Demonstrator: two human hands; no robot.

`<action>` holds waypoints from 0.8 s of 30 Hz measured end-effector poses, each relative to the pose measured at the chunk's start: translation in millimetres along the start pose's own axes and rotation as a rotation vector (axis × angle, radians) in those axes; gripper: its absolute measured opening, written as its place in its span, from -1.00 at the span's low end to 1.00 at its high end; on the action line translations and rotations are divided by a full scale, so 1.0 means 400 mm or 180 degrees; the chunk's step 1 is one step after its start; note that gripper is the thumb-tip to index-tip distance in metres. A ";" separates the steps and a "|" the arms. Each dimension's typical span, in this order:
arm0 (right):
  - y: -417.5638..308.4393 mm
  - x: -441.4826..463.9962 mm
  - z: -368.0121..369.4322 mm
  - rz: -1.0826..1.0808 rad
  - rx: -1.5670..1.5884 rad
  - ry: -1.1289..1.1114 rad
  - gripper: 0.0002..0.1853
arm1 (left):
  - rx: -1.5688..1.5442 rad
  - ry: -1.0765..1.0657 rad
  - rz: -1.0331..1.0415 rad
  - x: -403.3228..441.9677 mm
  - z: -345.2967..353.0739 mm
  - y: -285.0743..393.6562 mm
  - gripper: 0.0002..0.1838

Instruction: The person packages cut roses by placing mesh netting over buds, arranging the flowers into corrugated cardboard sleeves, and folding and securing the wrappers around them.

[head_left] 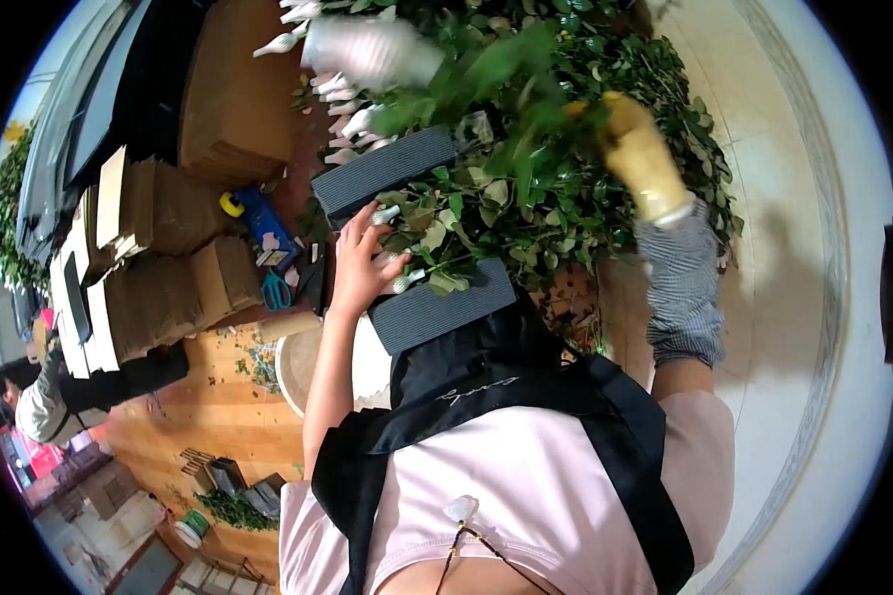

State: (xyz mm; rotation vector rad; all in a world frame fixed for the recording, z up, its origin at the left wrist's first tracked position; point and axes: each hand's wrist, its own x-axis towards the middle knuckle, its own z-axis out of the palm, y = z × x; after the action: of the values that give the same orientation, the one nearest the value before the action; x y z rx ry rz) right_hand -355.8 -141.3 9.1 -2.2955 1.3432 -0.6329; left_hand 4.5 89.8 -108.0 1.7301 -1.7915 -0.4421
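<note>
My left hand [363, 260] is bare, its fingers spread at the left side of a dark grey corrugated sleeve. White-wrapped flower heads [404, 282] lie beside its thumb and fingertips. The sleeve has an upper panel [385, 171] and a lower panel [444, 305], with leafy stems [466, 213] between them. My right hand [630, 134], in a yellow glove, is closed around a leafy stem [526, 74] held over the pile. That stem is blurred, as is the pale wrapped head [377, 52] at its left end.
Left of the stems stand cardboard stacks [238, 89], a blue tool [265, 226] and teal scissors [276, 292]. A round white container [298, 367] is below my left hand. Another person [42, 405] is at the far left. Tiled floor [764, 297] lies on the right.
</note>
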 end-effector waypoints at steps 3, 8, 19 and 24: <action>-0.063 -0.054 0.126 -0.0627 -0.1319 -0.0471 -0.68 | -0.0013 0.0137 0.0034 0.004 0.003 0.000 -0.52; -0.144 -0.115 0.178 -0.0302 -0.1359 -0.0750 -0.57 | -0.0201 0.0219 -0.0295 -0.026 0.015 -0.017 -0.43; -0.114 -0.081 0.177 -0.1270 -0.1405 0.0739 -0.47 | -0.0216 0.0282 -0.0014 -0.014 0.017 -0.019 -0.47; -0.146 -0.065 0.019 -0.1211 -0.1499 0.0223 -0.40 | -0.0044 0.0077 -0.0112 -0.013 0.002 -0.016 -0.49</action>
State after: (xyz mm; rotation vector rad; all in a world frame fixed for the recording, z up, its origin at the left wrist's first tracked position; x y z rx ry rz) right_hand -322.0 -90.8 30.3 -2.9784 1.1882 -0.5575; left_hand 9.0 94.3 -113.6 1.7524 -1.7395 -0.4452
